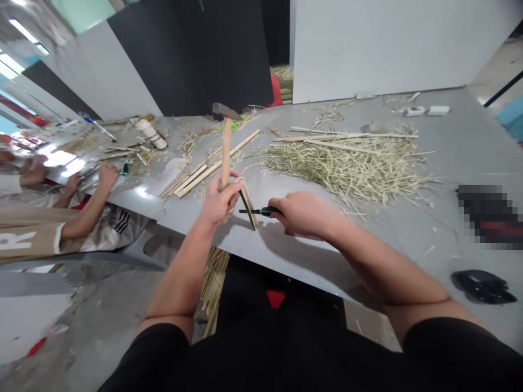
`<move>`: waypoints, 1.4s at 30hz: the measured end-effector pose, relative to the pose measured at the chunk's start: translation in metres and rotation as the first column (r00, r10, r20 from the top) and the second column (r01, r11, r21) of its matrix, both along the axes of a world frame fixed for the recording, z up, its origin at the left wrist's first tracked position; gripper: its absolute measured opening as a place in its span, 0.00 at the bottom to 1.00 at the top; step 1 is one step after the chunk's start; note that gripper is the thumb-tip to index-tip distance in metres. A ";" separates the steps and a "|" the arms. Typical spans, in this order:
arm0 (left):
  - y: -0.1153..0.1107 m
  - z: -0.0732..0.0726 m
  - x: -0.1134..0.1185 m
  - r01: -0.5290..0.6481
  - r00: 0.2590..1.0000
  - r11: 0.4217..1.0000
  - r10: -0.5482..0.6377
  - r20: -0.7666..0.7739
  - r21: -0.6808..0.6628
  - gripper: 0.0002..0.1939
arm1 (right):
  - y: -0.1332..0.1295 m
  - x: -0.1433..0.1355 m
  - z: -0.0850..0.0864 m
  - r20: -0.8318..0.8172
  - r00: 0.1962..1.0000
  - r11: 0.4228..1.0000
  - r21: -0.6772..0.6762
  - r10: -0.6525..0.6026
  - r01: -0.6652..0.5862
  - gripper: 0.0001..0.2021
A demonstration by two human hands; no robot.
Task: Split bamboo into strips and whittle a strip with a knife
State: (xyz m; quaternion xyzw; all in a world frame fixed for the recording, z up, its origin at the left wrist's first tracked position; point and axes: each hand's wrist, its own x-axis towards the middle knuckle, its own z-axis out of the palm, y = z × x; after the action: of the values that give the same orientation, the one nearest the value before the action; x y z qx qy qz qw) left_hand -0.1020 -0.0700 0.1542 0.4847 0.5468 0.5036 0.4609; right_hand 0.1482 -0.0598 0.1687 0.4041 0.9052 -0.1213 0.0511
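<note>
My left hand [221, 200] is closed around the wooden handle of a hammer [226, 147], which stands upright with its dark head at the top. The same hand also holds the upper end of a green and pale bamboo strip [248, 209], whose lower end slants down to the grey table. In my right hand [304, 214], closed, is a black and green knife [267, 211]. Its dark blade points left and crosses the bamboo strip, just right of my left hand.
A heap of thin bamboo shavings [351, 163] covers the table [412, 228] ahead on the right. Longer bamboo strips [220, 166] lie behind my left hand. A black object [484, 286] rests at the right. At the left, another person's hand [109, 174] is near small tools.
</note>
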 end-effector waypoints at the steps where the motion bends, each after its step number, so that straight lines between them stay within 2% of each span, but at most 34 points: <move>1: -0.001 0.002 0.004 0.003 1.000 1.000 -0.002 -0.014 0.028 0.23 | 0.000 0.000 0.000 -0.003 1.000 1.000 0.013 -0.018 0.018 0.20; 4: -0.002 0.004 0.011 -0.012 0.999 0.996 0.016 -0.044 0.091 0.22 | 0.002 0.002 0.001 0.003 0.998 0.997 0.044 -0.070 0.070 0.20; 7: -0.005 0.000 0.014 -0.034 0.999 0.995 0.037 -0.030 0.091 0.21 | 0.005 0.004 0.000 0.035 0.996 0.996 0.008 -0.085 0.085 0.20; 10: -0.010 -0.006 0.016 0.001 1.000 0.998 0.000 -0.012 0.069 0.23 | 0.007 0.008 -0.001 0.045 0.996 0.996 -0.034 -0.081 0.083 0.18; 13: -0.016 -0.008 0.014 0.032 0.999 0.996 -0.032 -0.008 0.086 0.28 | 0.010 0.012 -0.003 0.081 0.991 0.994 -0.012 -0.104 0.105 0.15; 16: -0.021 -0.007 0.005 0.014 1.000 0.995 -0.016 0.021 0.102 0.31 | 0.012 0.016 -0.003 0.107 0.987 0.993 0.000 -0.120 0.121 0.17; 19: -0.026 -0.009 -0.010 -0.035 0.999 0.995 0.033 0.025 0.089 0.29 | 0.013 0.019 -0.006 0.082 0.991 0.994 -0.006 -0.108 0.109 0.16; 23: -0.033 -0.025 -0.030 -0.120 0.981 0.988 0.133 -0.142 0.096 0.25 | 0.013 0.017 -0.010 0.066 0.993 0.995 0.013 -0.098 0.097 0.16; 27: -0.046 -0.041 -0.048 -0.185 0.872 0.963 0.252 -0.420 0.196 0.24 | 0.012 0.013 -0.012 0.074 0.993 0.995 -0.012 -0.096 0.097 0.16; 29: -0.055 -0.042 -0.054 -0.166 0.806 0.969 0.240 -0.542 0.183 0.23 | 0.012 0.012 -0.012 0.066 0.994 0.996 -0.017 -0.088 0.089 0.15; 33: -0.067 -0.035 -0.057 -0.110 0.749 0.985 0.172 -0.640 0.135 0.24 | 0.014 0.013 -0.017 0.048 0.996 0.998 -0.006 -0.069 0.069 0.15; 38: -0.076 -0.020 -0.055 -0.161 0.714 0.960 0.273 -0.644 0.229 0.23 | 0.016 0.013 -0.021 0.068 0.995 0.998 0.001 -0.071 0.071 0.16; 40: -0.079 -0.015 -0.055 -0.157 0.663 0.954 0.294 -0.689 0.256 0.23 | 0.016 0.012 -0.021 0.063 0.995 0.997 0.003 -0.072 0.072 0.15; 42: -0.081 -0.011 -0.057 -0.144 0.571 0.956 0.292 -0.767 0.257 0.22 | 0.016 0.012 -0.019 0.057 0.996 0.998 -0.002 -0.070 0.070 0.15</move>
State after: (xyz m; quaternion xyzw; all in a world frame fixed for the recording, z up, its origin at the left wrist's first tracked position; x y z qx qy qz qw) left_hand -0.1588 -0.1509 0.1431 0.6233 0.7063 0.3302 0.0600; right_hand 0.1604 -0.0442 0.1493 0.4386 0.8885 -0.1133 0.0734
